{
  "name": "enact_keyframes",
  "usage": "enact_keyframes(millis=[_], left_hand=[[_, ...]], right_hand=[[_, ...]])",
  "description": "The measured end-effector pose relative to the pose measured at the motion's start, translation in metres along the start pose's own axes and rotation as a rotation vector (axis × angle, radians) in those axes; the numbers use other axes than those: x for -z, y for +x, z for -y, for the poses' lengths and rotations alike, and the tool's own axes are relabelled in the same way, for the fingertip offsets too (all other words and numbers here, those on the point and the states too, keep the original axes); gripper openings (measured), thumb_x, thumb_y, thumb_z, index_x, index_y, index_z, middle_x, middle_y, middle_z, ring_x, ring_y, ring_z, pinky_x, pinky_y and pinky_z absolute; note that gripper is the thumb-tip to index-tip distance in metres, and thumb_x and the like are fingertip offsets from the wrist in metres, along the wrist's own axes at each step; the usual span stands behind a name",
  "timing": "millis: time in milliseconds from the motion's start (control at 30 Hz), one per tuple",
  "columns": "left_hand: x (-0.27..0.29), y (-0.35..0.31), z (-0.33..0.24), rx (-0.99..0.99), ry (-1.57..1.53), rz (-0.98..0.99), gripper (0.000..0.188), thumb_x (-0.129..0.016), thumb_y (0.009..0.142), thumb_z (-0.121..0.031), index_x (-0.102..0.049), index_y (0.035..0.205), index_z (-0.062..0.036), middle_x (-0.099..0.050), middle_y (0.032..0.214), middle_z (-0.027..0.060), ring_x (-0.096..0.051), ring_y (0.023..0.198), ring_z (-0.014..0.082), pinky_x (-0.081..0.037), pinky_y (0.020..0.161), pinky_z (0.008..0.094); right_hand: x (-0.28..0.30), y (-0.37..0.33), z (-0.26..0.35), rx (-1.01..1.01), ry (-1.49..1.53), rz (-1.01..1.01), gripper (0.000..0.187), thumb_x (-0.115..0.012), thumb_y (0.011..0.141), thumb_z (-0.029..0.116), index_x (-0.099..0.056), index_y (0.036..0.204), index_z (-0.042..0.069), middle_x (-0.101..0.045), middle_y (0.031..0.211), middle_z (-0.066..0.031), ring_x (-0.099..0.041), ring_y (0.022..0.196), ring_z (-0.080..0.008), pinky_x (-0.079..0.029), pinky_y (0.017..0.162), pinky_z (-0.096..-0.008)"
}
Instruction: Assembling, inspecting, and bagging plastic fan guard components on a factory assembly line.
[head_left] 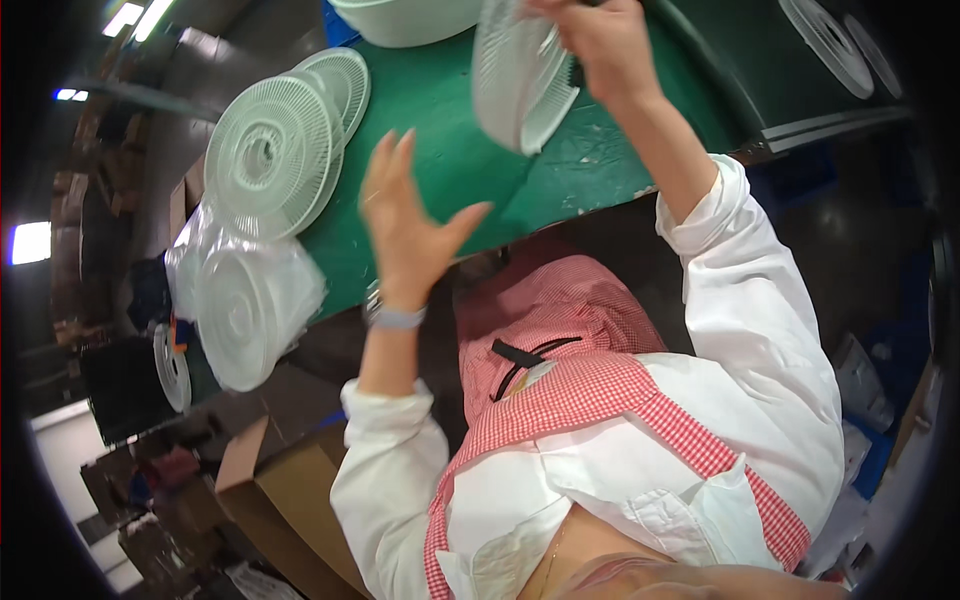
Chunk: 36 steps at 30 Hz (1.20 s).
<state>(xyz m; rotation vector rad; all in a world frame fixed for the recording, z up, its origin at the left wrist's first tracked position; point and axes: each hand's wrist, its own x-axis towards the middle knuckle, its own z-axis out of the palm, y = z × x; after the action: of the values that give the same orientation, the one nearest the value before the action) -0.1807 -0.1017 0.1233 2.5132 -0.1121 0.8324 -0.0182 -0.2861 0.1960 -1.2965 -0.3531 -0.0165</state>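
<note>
My right hand is raised at the top of the view and grips a round white plastic fan grille, held tilted on edge above the green table. My left hand hovers over the table's near edge with fingers spread and nothing in it, a little below and left of the grille. A stack of similar white grilles lies flat on the table to the left.
A clear plastic bag of more grilles hangs over the table's left end. A white tub stands at the far edge. An open cardboard box sits on the floor at lower left. More grilles lie at top right.
</note>
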Motion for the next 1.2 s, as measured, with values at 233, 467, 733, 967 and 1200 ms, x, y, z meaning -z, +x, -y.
enact_keyframes(millis=[233,467,733,967,1200], left_hand=[[0.025,-0.006,0.033,0.535,-1.020,-0.661,0.081,-0.051,0.065,0.007,-0.031,0.143,-0.0001,-0.048,0.132,0.0276,-0.054,0.120,0.0404,-0.051,0.097,0.0445],[0.103,-0.079,0.088,0.817,-1.344,-0.540,0.076,-0.042,0.063,0.006,-0.037,0.139,0.0037,-0.054,0.126,0.0269,-0.060,0.110,0.0394,-0.056,0.092,0.0465],[0.151,-0.018,0.065,0.739,-1.224,-0.072,0.083,-0.052,0.061,-0.003,-0.035,0.141,0.0054,-0.053,0.127,0.0317,-0.060,0.111,0.0403,-0.055,0.092,0.0448],[0.165,0.107,0.003,0.301,-0.418,0.899,0.079,-0.073,0.070,-0.022,-0.044,0.140,-0.0019,-0.056,0.130,0.0196,-0.057,0.116,0.0303,-0.046,0.100,0.0389],[0.140,0.059,0.006,-0.217,0.312,-0.052,0.070,-0.069,0.073,-0.016,-0.045,0.138,-0.0003,-0.057,0.125,0.0189,-0.056,0.113,0.0264,-0.046,0.097,0.0376]], right_hand=[[0.004,-0.038,-0.032,0.291,-0.196,0.356,0.031,-0.061,0.094,0.012,-0.062,0.123,0.001,-0.066,0.100,-0.0014,-0.056,0.080,-0.0046,-0.039,0.061,-0.0186],[0.084,-0.060,-0.082,-0.147,-0.365,0.018,0.029,-0.068,0.090,0.027,-0.071,0.111,0.006,-0.054,0.071,0.0067,-0.041,0.059,-0.0021,-0.031,0.053,-0.0198],[0.064,-0.037,-0.069,0.006,-0.289,0.215,0.034,-0.073,0.085,0.025,-0.070,0.113,0.005,-0.049,0.067,0.0081,-0.040,0.060,-0.0020,-0.031,0.054,-0.0193],[-0.013,-0.064,-0.056,0.090,-0.368,0.528,0.037,-0.074,0.081,0.014,-0.069,0.116,0.004,-0.058,0.077,0.0059,-0.048,0.070,-0.0016,-0.037,0.062,-0.0175],[0.036,-0.078,-0.133,-0.079,0.026,-0.031,0.021,-0.069,0.084,0.007,-0.068,0.102,-0.004,-0.070,0.090,-0.0038,-0.062,0.080,-0.0098,-0.047,0.076,-0.0240]])
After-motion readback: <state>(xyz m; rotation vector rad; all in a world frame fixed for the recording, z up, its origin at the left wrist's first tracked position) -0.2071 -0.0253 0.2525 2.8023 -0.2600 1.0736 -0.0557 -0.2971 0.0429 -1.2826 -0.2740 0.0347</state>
